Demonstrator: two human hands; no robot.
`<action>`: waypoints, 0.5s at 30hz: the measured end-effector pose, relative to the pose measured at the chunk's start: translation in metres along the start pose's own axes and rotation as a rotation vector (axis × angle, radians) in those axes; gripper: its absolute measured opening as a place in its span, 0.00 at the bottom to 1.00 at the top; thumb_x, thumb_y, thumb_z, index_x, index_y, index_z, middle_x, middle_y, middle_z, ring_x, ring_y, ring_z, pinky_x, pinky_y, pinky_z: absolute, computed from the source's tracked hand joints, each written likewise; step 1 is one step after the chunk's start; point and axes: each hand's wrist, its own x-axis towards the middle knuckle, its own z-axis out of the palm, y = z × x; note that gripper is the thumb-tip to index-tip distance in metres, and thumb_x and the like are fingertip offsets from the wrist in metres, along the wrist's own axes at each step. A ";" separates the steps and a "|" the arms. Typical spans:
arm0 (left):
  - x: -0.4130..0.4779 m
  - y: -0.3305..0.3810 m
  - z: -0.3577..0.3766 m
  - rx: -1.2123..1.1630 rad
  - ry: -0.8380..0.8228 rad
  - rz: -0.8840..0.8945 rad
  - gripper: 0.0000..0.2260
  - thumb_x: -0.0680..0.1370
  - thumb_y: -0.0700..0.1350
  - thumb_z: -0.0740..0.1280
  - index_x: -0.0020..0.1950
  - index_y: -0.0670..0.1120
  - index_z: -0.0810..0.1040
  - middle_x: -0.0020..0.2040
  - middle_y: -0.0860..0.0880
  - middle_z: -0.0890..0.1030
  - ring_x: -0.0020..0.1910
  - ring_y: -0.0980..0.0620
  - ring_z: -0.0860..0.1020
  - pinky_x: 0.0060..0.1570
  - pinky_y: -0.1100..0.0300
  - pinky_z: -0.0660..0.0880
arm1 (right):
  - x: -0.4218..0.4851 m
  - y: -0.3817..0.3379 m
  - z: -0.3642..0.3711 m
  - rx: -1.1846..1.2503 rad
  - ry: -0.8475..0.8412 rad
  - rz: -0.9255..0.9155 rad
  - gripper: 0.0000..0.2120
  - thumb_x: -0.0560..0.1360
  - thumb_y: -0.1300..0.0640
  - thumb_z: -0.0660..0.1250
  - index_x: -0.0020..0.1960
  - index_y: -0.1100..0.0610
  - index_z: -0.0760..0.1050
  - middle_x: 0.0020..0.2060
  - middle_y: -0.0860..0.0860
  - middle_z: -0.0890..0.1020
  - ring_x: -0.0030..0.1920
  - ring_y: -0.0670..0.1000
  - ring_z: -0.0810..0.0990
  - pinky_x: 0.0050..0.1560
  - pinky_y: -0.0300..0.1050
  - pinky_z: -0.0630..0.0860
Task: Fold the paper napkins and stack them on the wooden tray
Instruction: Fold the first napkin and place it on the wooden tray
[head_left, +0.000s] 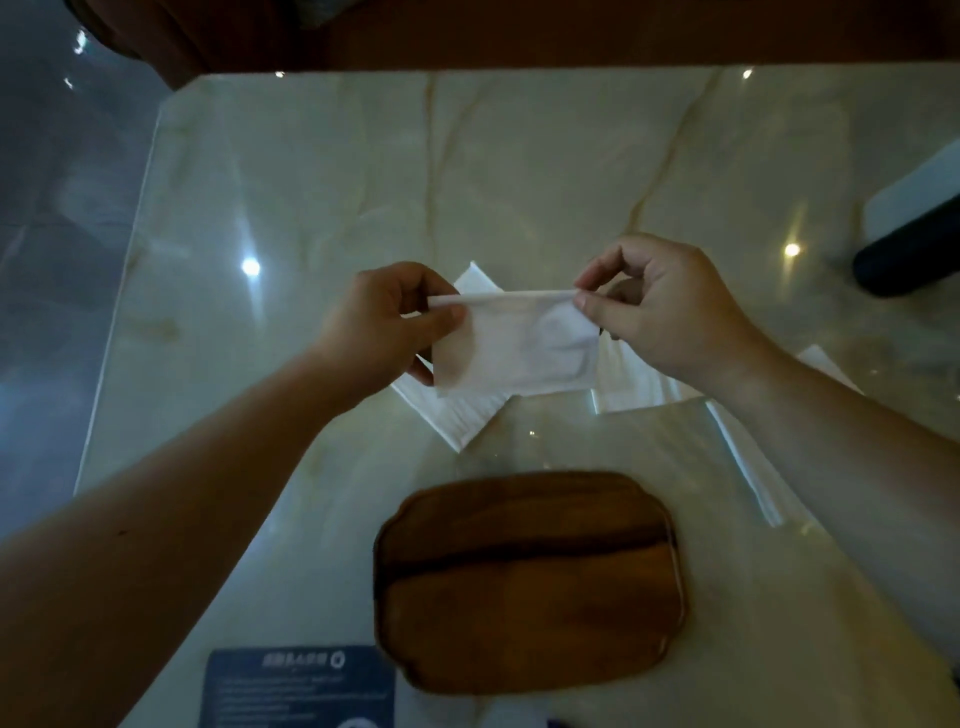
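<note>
A white paper napkin (514, 345) hangs in the air above the table, folded over along its top edge. My left hand (387, 330) pinches its left top corner and my right hand (660, 306) pinches its right top corner. Under it a second white napkin (462, 415) lies flat on the marble, turned at an angle. More white napkins (639, 387) lie to the right, partly hidden by my right wrist. The wooden tray (530, 582) sits near me, below the hands, with nothing on it.
The marble table (311, 182) has its left edge close to my left forearm. A dark blue printed card (296, 686) lies at the near edge, left of the tray. A black and white object (909, 244) rests at the far right.
</note>
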 end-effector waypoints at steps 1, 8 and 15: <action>-0.009 -0.003 0.001 -0.001 -0.014 -0.011 0.05 0.75 0.36 0.69 0.40 0.43 0.77 0.28 0.54 0.81 0.27 0.49 0.80 0.26 0.50 0.81 | -0.010 0.000 0.002 0.003 0.002 0.011 0.05 0.71 0.58 0.72 0.40 0.53 0.76 0.31 0.60 0.81 0.28 0.58 0.76 0.37 0.56 0.77; -0.070 -0.030 0.013 0.039 -0.123 -0.066 0.04 0.75 0.38 0.69 0.41 0.41 0.78 0.30 0.52 0.82 0.27 0.48 0.82 0.25 0.52 0.81 | -0.084 -0.001 0.022 -0.014 0.003 0.089 0.05 0.72 0.58 0.71 0.41 0.50 0.76 0.26 0.57 0.79 0.30 0.67 0.75 0.35 0.58 0.77; -0.111 -0.066 0.033 0.069 -0.222 -0.184 0.03 0.76 0.42 0.69 0.43 0.44 0.79 0.38 0.47 0.83 0.32 0.46 0.84 0.31 0.47 0.82 | -0.144 0.020 0.046 -0.024 -0.027 0.176 0.05 0.73 0.56 0.71 0.41 0.49 0.75 0.28 0.57 0.82 0.32 0.61 0.80 0.36 0.54 0.78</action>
